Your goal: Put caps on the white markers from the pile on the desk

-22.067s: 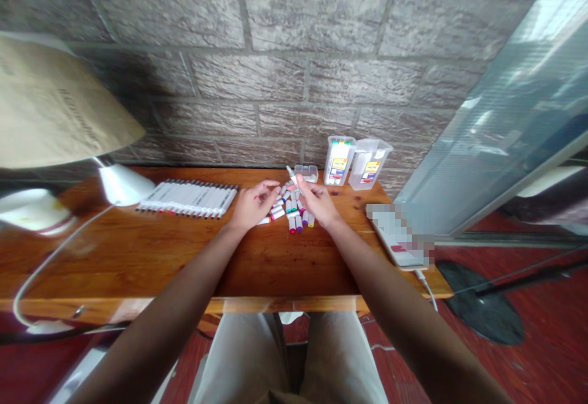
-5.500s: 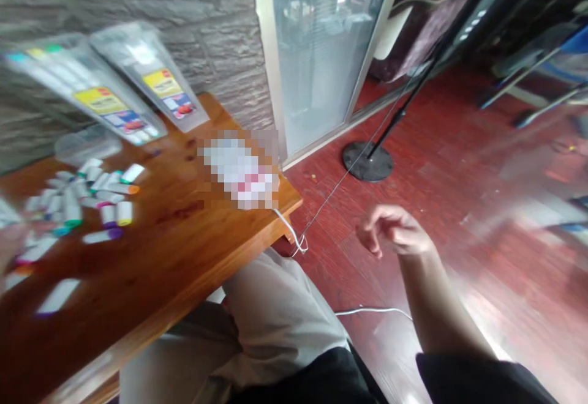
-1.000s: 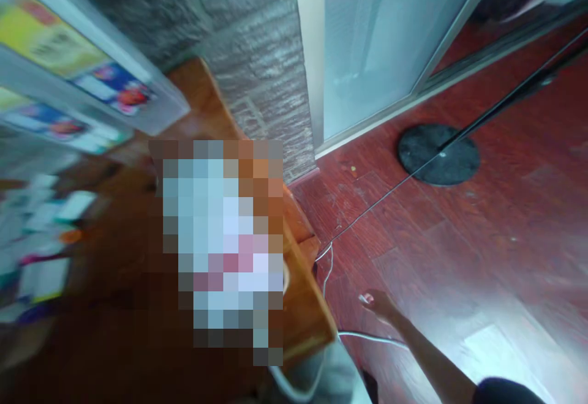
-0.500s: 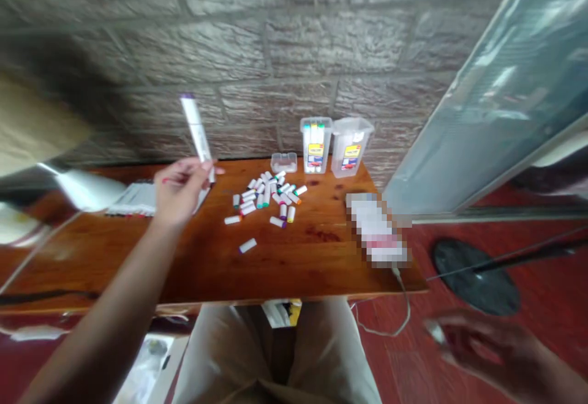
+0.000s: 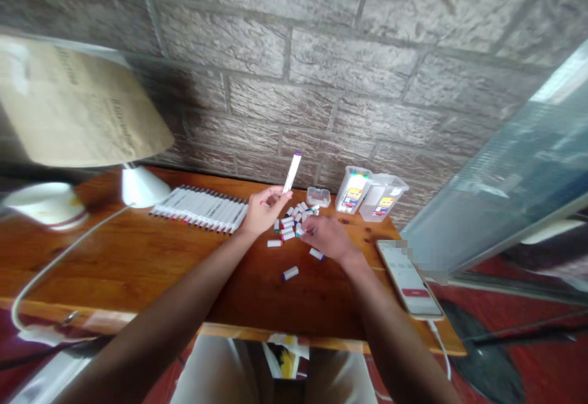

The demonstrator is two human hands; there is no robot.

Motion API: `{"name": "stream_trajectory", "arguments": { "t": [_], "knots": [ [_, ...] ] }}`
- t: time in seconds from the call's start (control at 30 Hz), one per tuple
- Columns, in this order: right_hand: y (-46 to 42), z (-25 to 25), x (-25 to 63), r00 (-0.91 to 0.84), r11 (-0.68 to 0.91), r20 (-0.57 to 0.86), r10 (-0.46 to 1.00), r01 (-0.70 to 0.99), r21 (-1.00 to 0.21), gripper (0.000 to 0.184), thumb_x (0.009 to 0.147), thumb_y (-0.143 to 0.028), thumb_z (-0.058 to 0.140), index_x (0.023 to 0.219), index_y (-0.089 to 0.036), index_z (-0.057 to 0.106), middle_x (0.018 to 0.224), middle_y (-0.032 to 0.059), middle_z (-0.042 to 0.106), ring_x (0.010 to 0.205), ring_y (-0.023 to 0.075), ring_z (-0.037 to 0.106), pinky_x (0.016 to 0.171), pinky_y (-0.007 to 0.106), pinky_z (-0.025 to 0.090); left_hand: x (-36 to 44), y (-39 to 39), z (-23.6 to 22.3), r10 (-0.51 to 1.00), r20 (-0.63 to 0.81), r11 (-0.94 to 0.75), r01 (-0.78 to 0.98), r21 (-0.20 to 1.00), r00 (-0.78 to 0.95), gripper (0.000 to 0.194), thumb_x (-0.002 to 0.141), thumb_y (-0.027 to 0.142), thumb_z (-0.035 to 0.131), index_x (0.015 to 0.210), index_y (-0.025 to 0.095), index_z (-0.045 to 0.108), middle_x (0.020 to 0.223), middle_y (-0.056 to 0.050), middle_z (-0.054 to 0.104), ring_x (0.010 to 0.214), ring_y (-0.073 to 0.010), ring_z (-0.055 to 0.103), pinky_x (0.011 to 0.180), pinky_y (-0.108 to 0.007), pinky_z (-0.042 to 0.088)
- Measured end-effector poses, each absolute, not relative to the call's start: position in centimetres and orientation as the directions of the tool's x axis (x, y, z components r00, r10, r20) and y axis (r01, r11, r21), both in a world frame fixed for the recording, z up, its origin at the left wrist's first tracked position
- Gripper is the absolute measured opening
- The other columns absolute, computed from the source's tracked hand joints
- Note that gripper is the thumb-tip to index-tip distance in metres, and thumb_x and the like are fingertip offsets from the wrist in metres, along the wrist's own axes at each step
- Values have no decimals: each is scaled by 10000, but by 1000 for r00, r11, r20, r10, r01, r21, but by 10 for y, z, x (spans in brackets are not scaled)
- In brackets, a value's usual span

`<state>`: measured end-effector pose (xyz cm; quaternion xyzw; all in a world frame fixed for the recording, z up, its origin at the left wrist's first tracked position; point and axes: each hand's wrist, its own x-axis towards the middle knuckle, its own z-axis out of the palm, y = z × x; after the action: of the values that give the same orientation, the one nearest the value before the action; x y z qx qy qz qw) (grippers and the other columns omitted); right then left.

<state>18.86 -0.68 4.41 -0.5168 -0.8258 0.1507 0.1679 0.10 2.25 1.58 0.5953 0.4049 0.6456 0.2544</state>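
Note:
My left hand (image 5: 265,209) is closed around a white marker (image 5: 292,174) with a purple end, held upright and slightly tilted above the table. Just right of it, my right hand (image 5: 327,235) reaches into a heap of white marker caps (image 5: 287,223) with coloured ends. Its fingers are curled together at the caps, and what is between them is hidden. Nearer the front edge lies a loose cap with a purple end (image 5: 290,273). Another purple-ended cap (image 5: 316,254) lies just below the right hand.
A row of white markers (image 5: 202,208) lies left of my left hand. Behind the caps stand a small clear box (image 5: 318,197), a bin of markers (image 5: 353,191) and a clear bin (image 5: 382,199). A phone (image 5: 410,278) lies right; a lamp (image 5: 140,187) stands left.
My right hand has come from beyond the table's right side to the caps. My left hand has moved right, from above the marker row, still holding the marker. The view has shifted left.

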Motion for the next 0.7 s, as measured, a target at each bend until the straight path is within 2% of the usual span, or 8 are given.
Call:
{"name": "stream_trajectory", "arguments": {
  "t": [0.1, 0.23, 0.37, 0.47, 0.6, 0.7],
  "knots": [
    [-14, 34, 195, -438, 436, 107, 892, 777, -453, 41, 780, -221, 690, 816, -218, 670, 765, -4, 710, 695, 141, 634, 644, 228, 423, 2, 23, 16, 844, 509, -506, 66, 860, -168, 342, 794, 494, 716, 914, 174, 732, 840, -60, 758, 746, -174, 663, 739, -282, 483],
    [-13, 27, 204, -474, 473, 121, 872, 752, -459, 42, 769, -181, 666, 792, -206, 641, 758, -2, 687, 679, 135, 599, 623, 229, 396, 8, 27, 16, 907, 413, -418, -57, 907, -88, 371, 794, 523, 708, 893, 166, 730, 847, -62, 767, 799, -186, 677, 790, -299, 486],
    [-7, 29, 209, -468, 479, 147, 871, 745, -464, 66, 762, -136, 666, 750, -199, 656, 808, 27, 693, 736, 155, 607, 685, 254, 424, 11, 29, 14, 944, 327, -328, -181, 927, -37, 438, 803, 557, 690, 967, 154, 743, 887, -80, 772, 693, -152, 626, 668, -278, 457],
    [-5, 34, 208, -454, 481, 200, 868, 669, -567, 37, 809, -229, 674, 780, -208, 681, 813, 28, 705, 737, 161, 617, 706, 267, 445, 10, 28, 14, 957, 290, -280, -313, 908, -15, 448, 791, 539, 715, 1026, 157, 731, 883, -81, 770, 721, -154, 634, 668, -274, 450],
    [-9, 40, 206, -437, 466, 254, 863, 494, -734, 159, 858, -352, 651, 853, -205, 710, 829, 24, 729, 720, 153, 631, 687, 264, 464, 11, 24, 19, 969, 246, -214, -434, 875, 18, 410, 751, 503, 766, 978, 165, 725, 837, -67, 765, 786, -173, 666, 736, -289, 462],
    [-15, 46, 209, -611, 491, 195, 767, 364, -791, 212, 814, -371, 721, 939, -200, 729, 918, 22, 744, 781, 149, 646, 715, 255, 475, 12, 21, 21, 974, 226, -182, -482, 857, 34, 376, 712, 460, 808, 919, 158, 726, 826, -69, 766, 786, -177, 673, 752, -295, 464]
  ]
}}
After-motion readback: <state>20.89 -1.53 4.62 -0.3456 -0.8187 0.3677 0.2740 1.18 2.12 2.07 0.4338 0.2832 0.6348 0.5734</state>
